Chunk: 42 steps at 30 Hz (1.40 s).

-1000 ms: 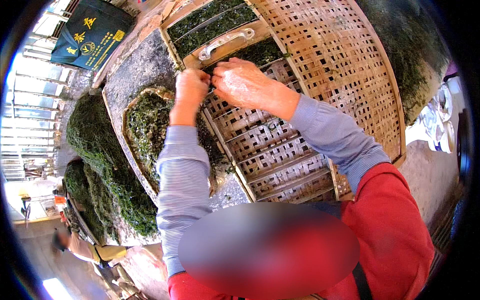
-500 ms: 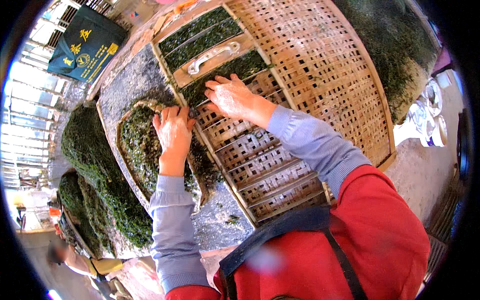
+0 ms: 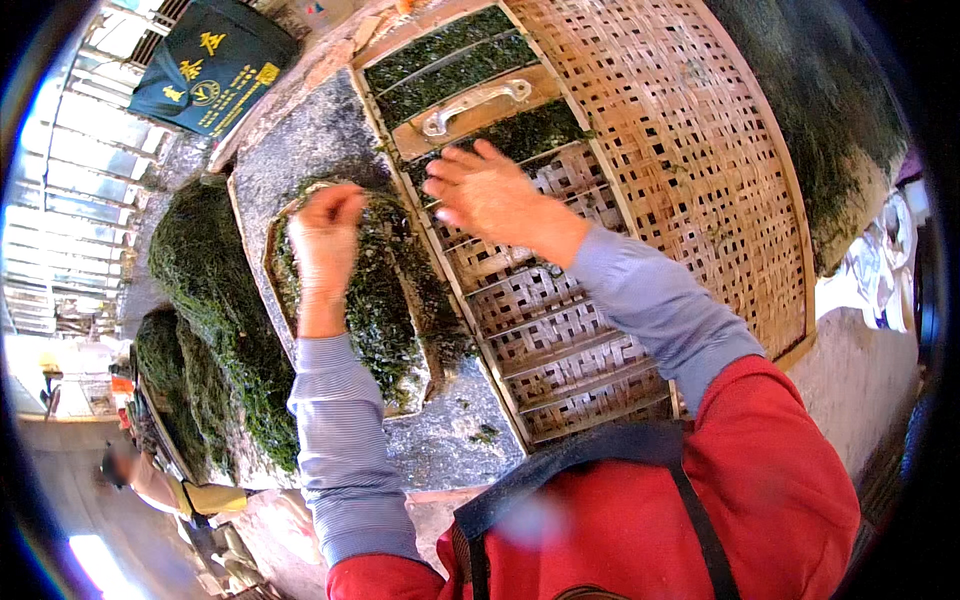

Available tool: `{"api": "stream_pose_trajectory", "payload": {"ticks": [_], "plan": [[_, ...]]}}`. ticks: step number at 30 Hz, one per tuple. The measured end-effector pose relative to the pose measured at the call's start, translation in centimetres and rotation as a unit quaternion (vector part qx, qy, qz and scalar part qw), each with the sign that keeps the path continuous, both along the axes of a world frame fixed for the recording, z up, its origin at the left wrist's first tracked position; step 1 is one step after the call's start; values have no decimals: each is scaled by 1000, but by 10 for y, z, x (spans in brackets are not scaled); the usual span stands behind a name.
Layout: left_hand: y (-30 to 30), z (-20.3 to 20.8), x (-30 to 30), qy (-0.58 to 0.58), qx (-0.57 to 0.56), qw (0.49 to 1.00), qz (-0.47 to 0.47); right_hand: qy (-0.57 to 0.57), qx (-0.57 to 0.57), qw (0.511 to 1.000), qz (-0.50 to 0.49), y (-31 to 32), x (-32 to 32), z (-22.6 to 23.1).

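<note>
A slatted wooden frame (image 3: 471,285) lies on a woven bamboo tray (image 3: 735,190). Dark green leafy bits (image 3: 425,85) fill its far slots, while the nearer ones show bare weave. Over the edge of the filled part, my right hand (image 3: 490,198) is spread open, palm down, with nothing seen in it. To its left, my left hand (image 3: 325,245) hangs above a shallow basket (image 3: 272,262) heaped with the same leafy bits (image 3: 385,290). Its fingers are curled together and slightly blurred; whatever they hold is hidden. Across the frame sits a wooden board with a pale handle (image 3: 478,105).
Large dark green heaps (image 3: 215,300) rise left of the speckled grey board (image 3: 430,445), and another heap (image 3: 830,120) lies far right. A dark green bag (image 3: 215,65) stands at the far left. White bags (image 3: 875,265) lie right. Another person (image 3: 165,485) is at lower left.
My left hand has lifted from beside the frame's edge and curled its fingers. My right hand's fingers have spread a little more over the frame. The whole view has shifted slightly.
</note>
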<state>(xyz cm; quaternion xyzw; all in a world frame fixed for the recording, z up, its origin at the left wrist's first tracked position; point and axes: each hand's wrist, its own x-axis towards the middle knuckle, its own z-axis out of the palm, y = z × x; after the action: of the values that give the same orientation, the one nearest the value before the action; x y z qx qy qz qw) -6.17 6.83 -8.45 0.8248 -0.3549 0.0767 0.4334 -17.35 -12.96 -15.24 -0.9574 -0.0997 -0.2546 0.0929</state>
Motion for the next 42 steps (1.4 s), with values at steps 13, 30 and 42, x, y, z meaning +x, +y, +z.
{"api": "stream_pose_trajectory", "payload": {"ticks": [13,30,42], "plan": [[57,23,10,-236,191,945,124,-99,75,992,-28,-36,-15,-6],[-87,-90,-57,-286,259,920,72,-147,-23,984,-101,-102,-39,-12],[-86,-111,-58,-262,214,935,104,24,-84,995,-42,11,8,35]]}}
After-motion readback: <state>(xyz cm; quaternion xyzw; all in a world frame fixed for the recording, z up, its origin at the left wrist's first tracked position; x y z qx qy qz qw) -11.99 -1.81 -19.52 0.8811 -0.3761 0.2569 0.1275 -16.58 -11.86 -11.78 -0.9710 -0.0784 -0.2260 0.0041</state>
